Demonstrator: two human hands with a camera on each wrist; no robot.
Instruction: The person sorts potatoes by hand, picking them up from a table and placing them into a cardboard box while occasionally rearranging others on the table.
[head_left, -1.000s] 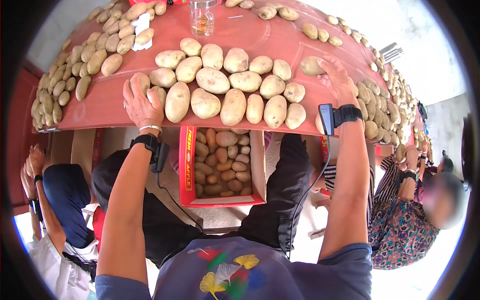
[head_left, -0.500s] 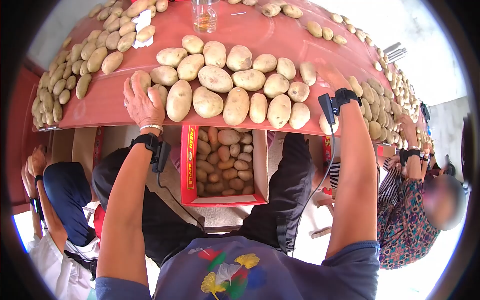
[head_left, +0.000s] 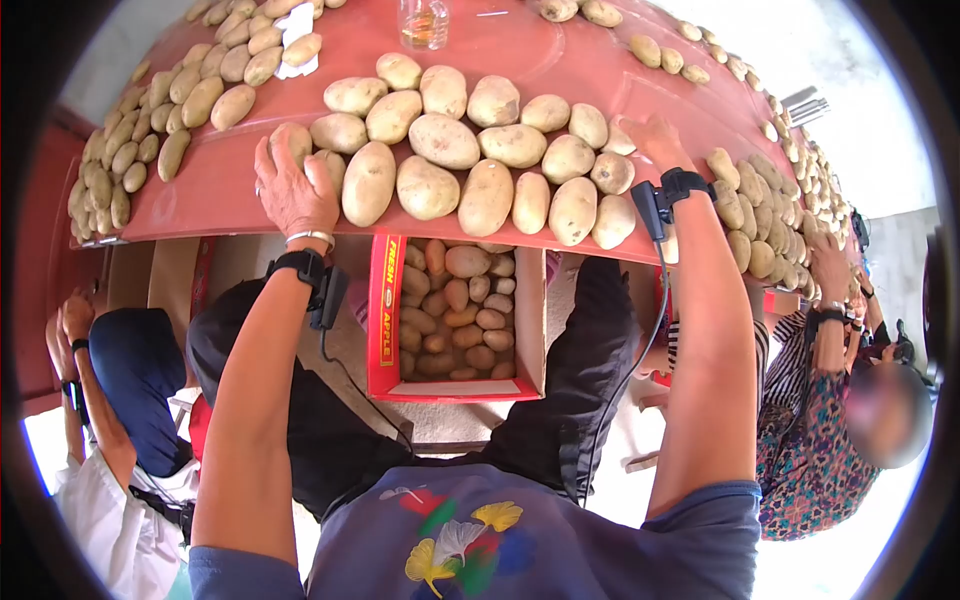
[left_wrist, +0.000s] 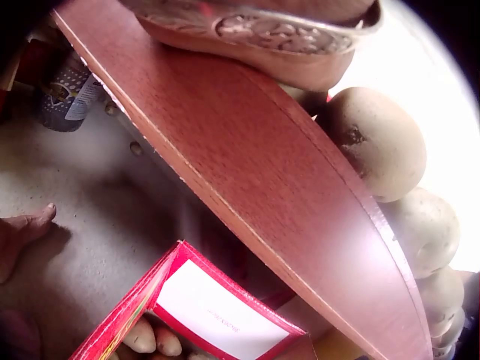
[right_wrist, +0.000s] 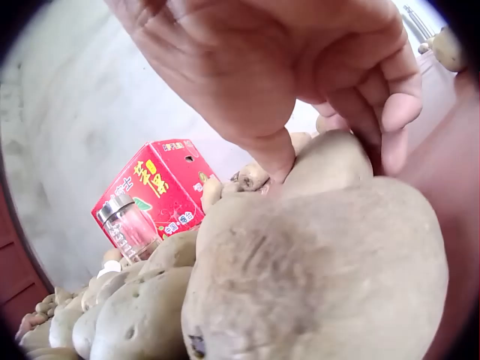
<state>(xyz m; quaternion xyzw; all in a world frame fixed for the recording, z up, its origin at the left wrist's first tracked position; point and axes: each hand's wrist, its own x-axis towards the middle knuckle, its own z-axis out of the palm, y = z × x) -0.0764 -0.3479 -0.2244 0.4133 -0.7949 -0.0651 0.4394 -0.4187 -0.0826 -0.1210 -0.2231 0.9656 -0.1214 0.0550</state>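
Several potatoes [head_left: 443,141] lie in close rows near the front edge of the red table. In the head view my left hand [head_left: 298,192] rests at the left end of the rows, fingers spread against a potato [head_left: 293,143] and thumb beside another. At the right end, my right hand [head_left: 655,143] holds a potato [head_left: 620,139], mostly covered in that view. The right wrist view shows thumb and fingers on opposite sides of this potato [right_wrist: 330,161], behind a large potato [right_wrist: 315,270]. Only the bracelet and heel of the left hand show in the left wrist view.
An open red carton [head_left: 382,320] of potatoes stands below the table edge, between my knees. Potato piles flank the rows at left [head_left: 130,150] and right [head_left: 760,215]. A glass jar [head_left: 424,25] stands farther back. Other people sit on both sides.
My right hand has brought its potato in against the right end of the rows and turned it more upright. The left hand stays at its potato. The head view has shifted slightly.
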